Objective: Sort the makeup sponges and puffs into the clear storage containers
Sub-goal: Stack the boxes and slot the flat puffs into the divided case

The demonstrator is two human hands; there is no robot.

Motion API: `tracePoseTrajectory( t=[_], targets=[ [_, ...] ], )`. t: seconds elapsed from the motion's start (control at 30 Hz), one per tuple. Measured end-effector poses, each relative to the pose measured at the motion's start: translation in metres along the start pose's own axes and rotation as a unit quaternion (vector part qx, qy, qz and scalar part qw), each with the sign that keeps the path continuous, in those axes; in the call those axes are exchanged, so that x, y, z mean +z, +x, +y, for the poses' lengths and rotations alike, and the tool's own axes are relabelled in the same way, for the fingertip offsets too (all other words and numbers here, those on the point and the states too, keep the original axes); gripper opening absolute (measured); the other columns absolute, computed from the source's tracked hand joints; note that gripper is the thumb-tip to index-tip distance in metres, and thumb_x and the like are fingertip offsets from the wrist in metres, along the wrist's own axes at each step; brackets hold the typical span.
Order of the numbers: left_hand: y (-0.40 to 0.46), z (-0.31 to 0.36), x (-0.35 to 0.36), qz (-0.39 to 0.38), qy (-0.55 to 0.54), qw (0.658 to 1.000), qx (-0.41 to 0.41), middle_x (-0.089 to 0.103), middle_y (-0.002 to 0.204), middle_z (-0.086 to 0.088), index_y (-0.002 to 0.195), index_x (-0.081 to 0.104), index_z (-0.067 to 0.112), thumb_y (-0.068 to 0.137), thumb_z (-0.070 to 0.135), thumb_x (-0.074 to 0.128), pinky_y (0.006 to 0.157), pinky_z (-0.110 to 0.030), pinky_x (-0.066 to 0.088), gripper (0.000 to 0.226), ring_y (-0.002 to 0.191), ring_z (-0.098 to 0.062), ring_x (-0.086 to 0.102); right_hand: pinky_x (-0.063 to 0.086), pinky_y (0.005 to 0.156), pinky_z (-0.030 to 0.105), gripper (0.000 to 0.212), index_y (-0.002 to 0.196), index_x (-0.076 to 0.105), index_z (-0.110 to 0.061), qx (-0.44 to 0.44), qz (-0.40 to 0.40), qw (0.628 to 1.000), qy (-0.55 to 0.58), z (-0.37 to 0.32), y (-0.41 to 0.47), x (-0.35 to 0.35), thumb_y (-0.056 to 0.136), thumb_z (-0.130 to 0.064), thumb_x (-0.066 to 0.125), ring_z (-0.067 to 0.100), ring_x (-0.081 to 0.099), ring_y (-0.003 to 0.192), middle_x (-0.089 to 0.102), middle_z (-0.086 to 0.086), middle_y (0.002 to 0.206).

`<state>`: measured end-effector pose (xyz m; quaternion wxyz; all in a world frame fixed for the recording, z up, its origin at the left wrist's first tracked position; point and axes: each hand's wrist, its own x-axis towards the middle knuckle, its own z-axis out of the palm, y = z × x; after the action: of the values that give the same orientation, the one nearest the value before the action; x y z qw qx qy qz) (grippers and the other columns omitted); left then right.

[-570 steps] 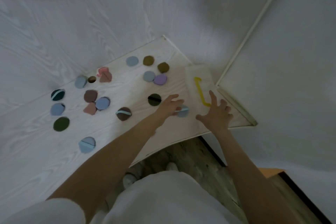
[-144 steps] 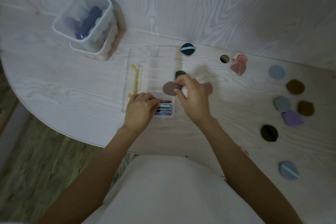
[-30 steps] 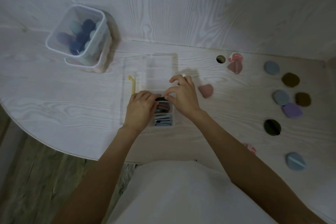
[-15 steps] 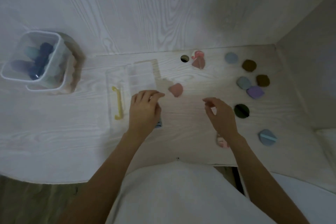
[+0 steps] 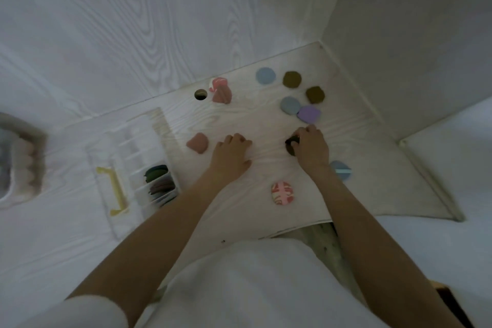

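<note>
My right hand (image 5: 311, 148) curls its fingers round a dark round puff (image 5: 290, 145) lying on the white table. My left hand (image 5: 231, 155) rests on the bare table with its fingers bent, holding nothing. A clear slotted container (image 5: 133, 146) with a yellow handle (image 5: 115, 192) lies at the left; its near slots hold a dark green puff (image 5: 155, 172) and several others standing on edge. Loose on the table are a pink puff (image 5: 197, 143), a pink-and-white patterned puff (image 5: 282, 192) and a blue puff with a strap (image 5: 340, 169).
Further back lie two blue puffs (image 5: 265, 75), two brown puffs (image 5: 292, 79), a purple puff (image 5: 308, 114) and pink puffs (image 5: 221, 90) beside a cable hole (image 5: 200, 94). A clear tub (image 5: 16, 165) stands at the far left. Walls close the back and right.
My right hand has reached right onto the dark puff and curled round it. My left hand has left the slotted container and now lies on the table. The view swung right.
</note>
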<state>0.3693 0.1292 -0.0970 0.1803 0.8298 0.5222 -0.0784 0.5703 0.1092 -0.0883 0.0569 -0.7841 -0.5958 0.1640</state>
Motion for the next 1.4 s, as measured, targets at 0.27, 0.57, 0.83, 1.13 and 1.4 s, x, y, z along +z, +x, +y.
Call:
tracePoseTrajectory(
  t=[0.27,0.57,0.83,1.13,1.4],
  targets=[
    [-0.093,-0.046,-0.011,0.253,-0.082,0.959,-0.094,0.069,0.098,0.001,0.111,0.064,0.019,0.085,0.029,0.056,0.080,-0.035,0.044,0.030,0.095,-0.025,0.061,0.053,0.068,0.028,0.009,0.091,0.060,-0.009,-0.207,0.007,0.935,0.289,-0.105,-0.041,-0.006,0.082,-0.006,0.062,0.017,0.061,0.081,0.064,0.005,0.091],
    [-0.169,-0.126,0.004,0.243,-0.053,0.935,-0.251,0.068,0.100,-0.002,0.110,0.065,0.019,0.082,0.042,0.046,0.077,-0.036,0.042,0.041,0.098,-0.031,0.055,0.034,0.070,0.005,0.007,0.085,0.066,-0.012,-0.352,-0.047,0.892,0.279,-0.224,-0.054,0.033,0.080,-0.008,0.068,0.008,0.049,0.076,0.065,-0.001,0.084],
    [-0.159,-0.123,0.002,0.245,-0.041,0.944,-0.216,0.068,0.090,0.000,0.098,0.067,0.019,0.077,0.028,0.057,0.074,-0.036,0.038,0.025,0.089,-0.030,0.055,0.037,0.070,0.013,0.008,0.087,0.065,-0.015,-0.300,-0.060,0.899,0.313,-0.226,-0.049,0.042,0.081,-0.010,0.066,0.006,0.052,0.075,0.065,0.000,0.087],
    [-0.167,-0.127,0.008,0.309,-0.055,0.931,-0.185,0.069,0.081,0.005,0.085,0.073,0.022,0.080,0.023,0.067,0.069,-0.029,0.025,0.008,0.076,-0.025,0.057,0.032,0.068,0.027,0.011,0.071,0.069,-0.016,-0.470,0.047,0.879,0.059,-0.235,-0.057,0.059,0.066,-0.010,0.077,0.023,0.055,0.074,0.065,-0.003,0.073],
    [-0.170,-0.122,0.009,0.306,-0.053,0.929,-0.202,0.070,0.079,0.005,0.083,0.073,0.023,0.076,0.019,0.075,0.069,-0.031,0.025,0.009,0.077,-0.025,0.058,0.013,0.068,0.027,0.015,0.080,0.073,-0.021,-0.532,-0.009,0.824,-0.196,-0.252,-0.057,0.057,0.081,-0.012,0.061,0.019,0.051,0.086,0.066,-0.004,0.076]
  ],
)
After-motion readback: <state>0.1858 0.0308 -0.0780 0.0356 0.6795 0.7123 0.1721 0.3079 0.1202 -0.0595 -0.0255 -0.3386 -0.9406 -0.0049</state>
